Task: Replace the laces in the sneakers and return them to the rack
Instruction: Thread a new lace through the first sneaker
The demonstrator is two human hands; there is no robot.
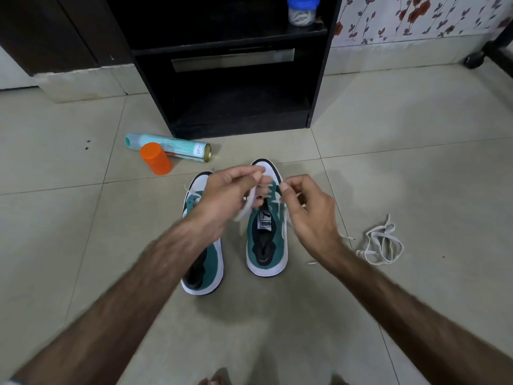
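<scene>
Two green-and-white sneakers stand side by side on the tiled floor, toes pointing away from me. The left sneaker [205, 262] is partly hidden by my left forearm. Above the right sneaker [266, 245] my left hand [224, 195] pinches a white lace [245, 207] that hangs down over the tongue. My right hand [308, 209] pinches the lace's other end at the eyelets. A loose white lace [380, 243] lies in a heap on the floor to the right.
A black shoe rack [238, 107] stands straight ahead, with a blue-lidded jar [302, 9] on its upper shelf. A teal spray can [169, 147] lies on the floor beside an orange cap [155, 158], left of the sneakers. A small white bit [311, 263] lies near the right shoe.
</scene>
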